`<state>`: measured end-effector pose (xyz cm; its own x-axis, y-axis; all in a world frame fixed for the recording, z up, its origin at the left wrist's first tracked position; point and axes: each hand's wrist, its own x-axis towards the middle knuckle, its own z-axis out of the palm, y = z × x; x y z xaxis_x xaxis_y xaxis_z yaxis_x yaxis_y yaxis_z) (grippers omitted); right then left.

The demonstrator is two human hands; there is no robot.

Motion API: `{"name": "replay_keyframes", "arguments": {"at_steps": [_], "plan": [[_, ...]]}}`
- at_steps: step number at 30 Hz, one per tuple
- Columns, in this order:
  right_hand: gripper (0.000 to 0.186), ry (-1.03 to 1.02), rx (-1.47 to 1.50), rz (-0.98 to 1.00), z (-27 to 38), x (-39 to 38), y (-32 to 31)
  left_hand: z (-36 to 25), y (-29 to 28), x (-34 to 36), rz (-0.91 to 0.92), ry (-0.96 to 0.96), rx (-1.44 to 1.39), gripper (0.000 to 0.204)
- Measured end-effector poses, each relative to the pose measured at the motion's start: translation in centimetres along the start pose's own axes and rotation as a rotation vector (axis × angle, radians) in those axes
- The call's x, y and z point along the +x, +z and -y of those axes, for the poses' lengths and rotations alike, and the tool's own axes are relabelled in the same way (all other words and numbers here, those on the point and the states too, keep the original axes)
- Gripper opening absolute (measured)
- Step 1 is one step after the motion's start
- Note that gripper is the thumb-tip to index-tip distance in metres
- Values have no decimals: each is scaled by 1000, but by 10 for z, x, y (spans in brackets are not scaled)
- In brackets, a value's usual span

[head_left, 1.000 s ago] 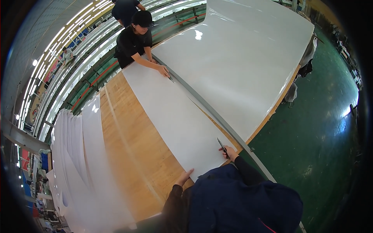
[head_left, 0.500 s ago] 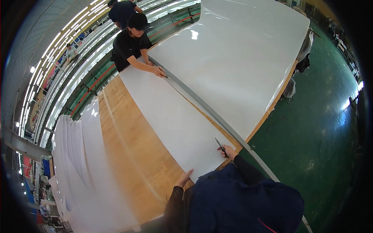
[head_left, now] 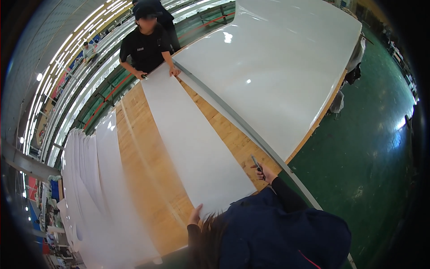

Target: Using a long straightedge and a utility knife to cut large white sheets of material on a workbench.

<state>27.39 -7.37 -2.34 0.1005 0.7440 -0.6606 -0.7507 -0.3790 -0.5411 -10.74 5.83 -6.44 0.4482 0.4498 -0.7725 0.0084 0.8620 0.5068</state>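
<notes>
A long white sheet strip (head_left: 192, 130) runs across the wooden table, from me to a co-worker at the far end. My left hand (head_left: 195, 214) holds the strip's near left corner, thumb uppermost; the other fingers are mostly hidden. In my right hand (head_left: 268, 174) is a utility knife (head_left: 257, 163), raised above bare wood to the right of the strip, its tip pointing away from me. Beyond the knife, a long grey metal straightedge (head_left: 233, 115) lies along the edge of a large glossy white sheet (head_left: 286, 67).
The co-worker (head_left: 148, 49) has one hand at the strip's far right corner and a small dark tool in the other. White sheets (head_left: 83, 166) hang in folds at the left. Bare wood (head_left: 148, 166) shows beside them. The straightedge juts past the table over green floor (head_left: 358, 157).
The strip has shifted left, away from the straightedge, widening the strip of bare wood. My left hand moved left with it. The co-worker straightened up and let go of the straightedge.
</notes>
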Motion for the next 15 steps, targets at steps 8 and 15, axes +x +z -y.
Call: {"name": "replay_keyframes", "arguments": {"at_steps": [8, 15], "plan": [[37, -2, -48, 20, -2, 9, 4, -24, -38, -42, -619, 509, 829, 38], [39, 134, -97, 32, -30, 0, -6, -60, -21, -78, -1005, 631, 1063, 30]]}}
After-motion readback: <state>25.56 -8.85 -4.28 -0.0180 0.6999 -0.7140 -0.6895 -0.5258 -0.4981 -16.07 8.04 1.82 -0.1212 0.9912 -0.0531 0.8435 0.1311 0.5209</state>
